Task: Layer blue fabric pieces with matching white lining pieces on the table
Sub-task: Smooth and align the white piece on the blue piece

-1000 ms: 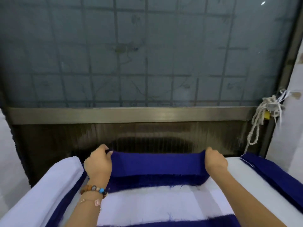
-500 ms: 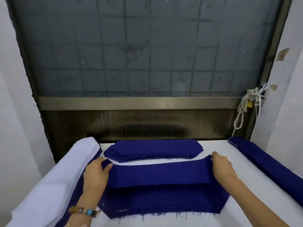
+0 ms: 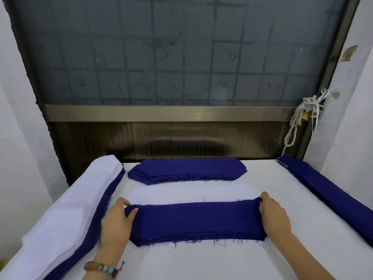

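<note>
A stack of blue fabric pieces [image 3: 195,221] lies across the white table [image 3: 201,263] in front of me. My left hand [image 3: 117,223] grips its left end, thumb on top. My right hand [image 3: 272,215] pinches its right end. Just beyond this stack a white lining piece [image 3: 191,194] lies flat on the table, partly uncovered. A second stack of blue pieces [image 3: 187,170] sits at the table's far edge.
A pile of white fabric [image 3: 66,217] over blue cloth runs along the left side. A long blue strip pile [image 3: 331,195] runs along the right edge. A frosted window [image 3: 181,57] and dark sill stand behind the table; a rope [image 3: 296,122] hangs at right.
Both hands have drawn the held blue stack toward me, away from the far stack. A white lining piece now shows between the two blue stacks.
</note>
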Demonstrator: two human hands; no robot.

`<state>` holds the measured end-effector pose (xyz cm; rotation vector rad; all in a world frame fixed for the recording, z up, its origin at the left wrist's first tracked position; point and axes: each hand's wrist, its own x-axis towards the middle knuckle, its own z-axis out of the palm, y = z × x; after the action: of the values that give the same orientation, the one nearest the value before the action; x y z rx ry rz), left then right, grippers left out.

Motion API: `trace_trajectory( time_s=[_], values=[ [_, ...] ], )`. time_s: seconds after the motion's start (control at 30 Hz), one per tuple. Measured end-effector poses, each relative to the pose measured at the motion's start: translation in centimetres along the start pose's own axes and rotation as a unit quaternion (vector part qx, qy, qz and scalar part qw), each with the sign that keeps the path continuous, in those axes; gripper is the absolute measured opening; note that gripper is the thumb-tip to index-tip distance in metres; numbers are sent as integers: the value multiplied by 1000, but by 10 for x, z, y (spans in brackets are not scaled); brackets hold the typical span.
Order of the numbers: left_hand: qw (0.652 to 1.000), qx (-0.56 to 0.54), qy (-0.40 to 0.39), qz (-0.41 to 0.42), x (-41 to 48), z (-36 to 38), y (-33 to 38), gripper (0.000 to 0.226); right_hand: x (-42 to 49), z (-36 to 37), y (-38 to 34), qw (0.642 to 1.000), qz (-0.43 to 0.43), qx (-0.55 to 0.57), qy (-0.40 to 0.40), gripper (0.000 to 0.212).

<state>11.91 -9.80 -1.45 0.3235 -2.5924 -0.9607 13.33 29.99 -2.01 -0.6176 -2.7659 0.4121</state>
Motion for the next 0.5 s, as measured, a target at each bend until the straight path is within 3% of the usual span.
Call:
trace_trajectory(
  time_s=[0.17,0.3,0.4,0.5],
  values=[
    [999,33,-1,10,2,0,-7,26,-1,-1,-1,998,18,-47,39,17],
    [985,164,13,56,5,2,-4,30,3,-2,-7,983,-19,-148,105,20],
    [968,227,21,100,12,6,11,30,17,-1,-18,974,-34,-207,86,24],
    [968,203,-5,148,25,20,37,25,36,3,-42,980,-101,-162,54,28]
  ],
)
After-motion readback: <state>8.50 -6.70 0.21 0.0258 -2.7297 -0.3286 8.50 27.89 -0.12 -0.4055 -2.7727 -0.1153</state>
